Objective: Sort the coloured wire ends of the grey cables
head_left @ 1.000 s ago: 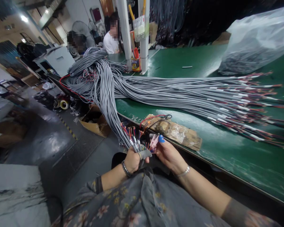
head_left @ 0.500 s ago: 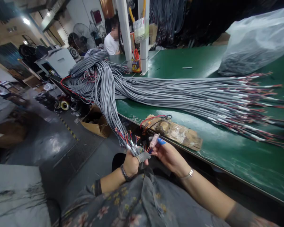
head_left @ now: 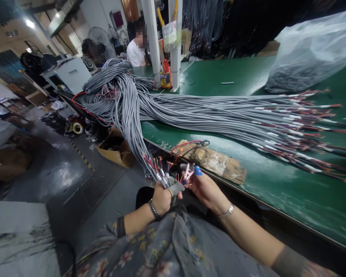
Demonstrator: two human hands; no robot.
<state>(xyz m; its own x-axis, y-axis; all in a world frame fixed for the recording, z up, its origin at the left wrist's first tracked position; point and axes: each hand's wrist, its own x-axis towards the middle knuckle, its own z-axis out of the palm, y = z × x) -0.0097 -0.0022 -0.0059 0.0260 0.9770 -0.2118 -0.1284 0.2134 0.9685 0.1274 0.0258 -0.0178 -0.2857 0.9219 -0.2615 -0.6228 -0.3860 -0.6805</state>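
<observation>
My left hand [head_left: 162, 197] is closed round the ends of several grey cables [head_left: 134, 130] that hang off the table edge; their stripped coloured wire tips [head_left: 158, 166] fan out above my fist, and a grey wrap covers my thumb. My right hand [head_left: 205, 188] is beside it, fingers pinched on a small pink clip-like piece [head_left: 188, 172] held at the wire tips, a blue cap on one fingertip. A large bundle of grey cables [head_left: 207, 115] lies across the green table [head_left: 276, 184], its stripped ends [head_left: 311, 127] pointing right.
A worn brown board [head_left: 216, 159] with red and black leads lies on the table edge by my hands. A big clear plastic bag [head_left: 311, 50] sits at the back right. White posts [head_left: 152, 38], an open cardboard box [head_left: 115, 148] on the floor, and two people sit far behind.
My hands stay close together with small shifts; the pink piece in my right hand has tilted and moved slightly toward the wire tips. The cable bundle on the table has not moved.
</observation>
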